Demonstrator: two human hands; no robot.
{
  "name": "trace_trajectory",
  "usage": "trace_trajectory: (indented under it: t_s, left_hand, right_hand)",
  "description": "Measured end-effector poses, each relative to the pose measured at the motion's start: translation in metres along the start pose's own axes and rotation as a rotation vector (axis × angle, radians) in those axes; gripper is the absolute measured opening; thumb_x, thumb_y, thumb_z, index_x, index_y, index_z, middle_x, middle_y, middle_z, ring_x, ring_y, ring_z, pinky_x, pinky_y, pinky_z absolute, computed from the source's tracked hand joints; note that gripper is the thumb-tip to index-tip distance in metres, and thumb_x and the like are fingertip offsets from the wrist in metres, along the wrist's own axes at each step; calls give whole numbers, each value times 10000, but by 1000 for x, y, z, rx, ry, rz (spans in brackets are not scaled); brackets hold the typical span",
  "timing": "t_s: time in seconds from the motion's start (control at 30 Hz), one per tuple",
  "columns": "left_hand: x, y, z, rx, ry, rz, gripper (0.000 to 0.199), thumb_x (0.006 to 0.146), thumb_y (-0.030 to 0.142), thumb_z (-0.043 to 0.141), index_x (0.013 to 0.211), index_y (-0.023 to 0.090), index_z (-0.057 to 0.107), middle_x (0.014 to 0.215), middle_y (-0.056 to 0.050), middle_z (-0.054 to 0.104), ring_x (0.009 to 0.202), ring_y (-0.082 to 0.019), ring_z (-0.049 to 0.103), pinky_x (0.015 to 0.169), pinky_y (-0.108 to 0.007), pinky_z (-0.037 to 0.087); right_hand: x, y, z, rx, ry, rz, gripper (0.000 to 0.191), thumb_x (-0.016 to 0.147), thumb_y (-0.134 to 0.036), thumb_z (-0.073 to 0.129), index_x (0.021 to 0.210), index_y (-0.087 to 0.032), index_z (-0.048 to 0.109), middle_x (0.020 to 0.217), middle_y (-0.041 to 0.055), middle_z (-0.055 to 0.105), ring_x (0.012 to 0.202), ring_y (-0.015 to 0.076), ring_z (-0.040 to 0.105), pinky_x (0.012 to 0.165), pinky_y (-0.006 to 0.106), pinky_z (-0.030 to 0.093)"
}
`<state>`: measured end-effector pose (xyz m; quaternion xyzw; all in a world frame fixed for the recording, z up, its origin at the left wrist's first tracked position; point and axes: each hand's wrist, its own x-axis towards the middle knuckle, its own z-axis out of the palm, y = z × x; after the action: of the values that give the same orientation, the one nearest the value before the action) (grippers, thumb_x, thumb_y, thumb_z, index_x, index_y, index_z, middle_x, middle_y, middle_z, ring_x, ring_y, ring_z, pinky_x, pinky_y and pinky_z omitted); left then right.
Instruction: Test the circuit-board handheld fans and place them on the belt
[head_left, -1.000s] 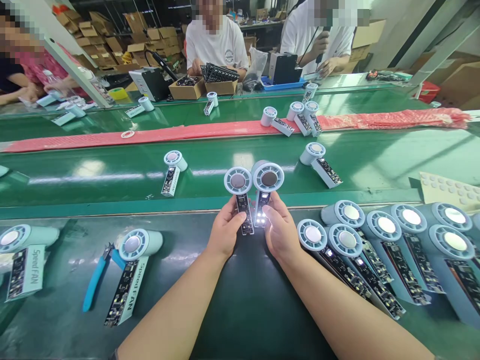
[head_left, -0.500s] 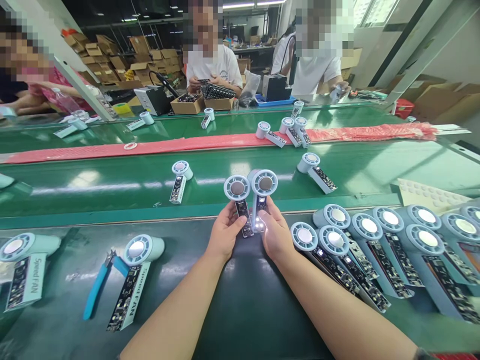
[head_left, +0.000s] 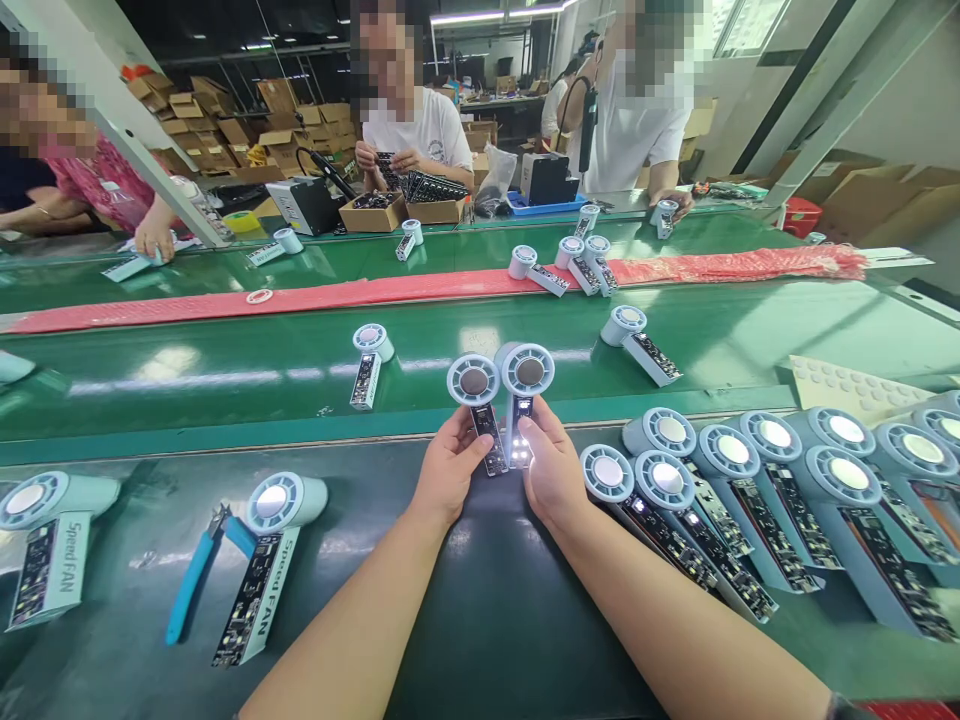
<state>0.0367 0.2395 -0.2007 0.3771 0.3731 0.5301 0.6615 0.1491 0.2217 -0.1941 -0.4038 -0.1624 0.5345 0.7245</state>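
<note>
My left hand (head_left: 448,465) is closed around the handle of a light-blue handheld fan (head_left: 474,381), its thumb on the bare black circuit board. Beside it, my right hand (head_left: 551,465) grips a second handheld fan (head_left: 528,371), whose board shows lit white lights near the bottom. Both fans are upright, heads side by side and facing me, above the dark bench. Close to my right forearm stands a group of several similar fans (head_left: 665,480) with exposed boards. To the left lie two more fans, one marked Speed FAN (head_left: 259,590), with blue-handled cutters (head_left: 196,575) between them.
Beyond the bench runs a green conveyor (head_left: 465,320) with fans on it, such as one at left (head_left: 366,375) and one at right (head_left: 641,345). A red wrapped strip (head_left: 360,290) divides it from the far side, where co-workers sit by boxes of boards (head_left: 373,213).
My hands and both fans stay nearly still. On the conveyor, fans have shifted slightly right. Across the way, one co-worker's hand now holds a fan upright, and another's reaches a fan at far left.
</note>
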Motion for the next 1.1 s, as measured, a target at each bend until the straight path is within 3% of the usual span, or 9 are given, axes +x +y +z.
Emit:
trace_trajectory:
  t_s: [0.1, 0.27, 0.47, 0.7, 0.83, 1.1]
  left_hand:
    - [0, 1, 0, 1, 10, -14, 587, 613, 327, 879, 1156, 216, 684, 1257, -87, 671, 1192, -260, 602, 1081, -421, 430]
    - [0, 1, -1, -3, 3, -20, 589, 615, 320, 878, 1159, 209, 684, 1251, -96, 672, 1172, -263, 614, 1071, -425, 440]
    - [-1, 3, 0, -19, -1, -32, 611, 612, 310, 882, 1179, 208, 677, 1248, -94, 673, 1135, -250, 633, 1066, -416, 446]
    - [-1, 3, -1, -13, 18, -47, 631, 622, 302, 876, 1210, 208, 668, 1270, -101, 660, 1229, -274, 578, 1112, -438, 402]
    - [-1, 3, -1, -13, 15, -51, 662, 614, 313, 883, 1227, 202, 659, 1309, -109, 638, 1238, -276, 572, 1112, -427, 402]
    - [-1, 4, -1, 11, -9, -40, 667, 627, 329, 870, 1244, 205, 648, 1303, -107, 642, 1197, -277, 604, 1105, -442, 410]
  right_hand:
    - [0, 1, -2, -28, -20, -9, 533, 582, -287, 697, 1113, -239, 692, 1190, 44, 686, 1145, 299, 594, 1040, 502, 414]
    - [-2, 1, -3, -80, -72, -18, 596, 581, -263, 684, 1177, -242, 670, 1093, 34, 712, 1025, 271, 627, 939, 448, 459]
    - [-3, 3, -1, -67, -16, 18, 621, 544, -251, 694, 1165, -277, 672, 1008, -9, 720, 899, 224, 632, 900, 407, 471]
    - [-3, 1, -1, -24, -33, 33, 589, 556, -246, 668, 1144, -277, 682, 1209, 10, 673, 1266, 292, 519, 1142, 501, 316]
    - [-2, 1, -2, 4, -38, 52, 590, 548, -256, 662, 1137, -265, 685, 1272, 13, 645, 1327, 297, 466, 1181, 492, 267]
    - [-4, 6, -4, -78, -21, -1, 618, 622, -316, 736, 1230, -248, 656, 1235, 30, 667, 1134, 273, 609, 1078, 486, 411]
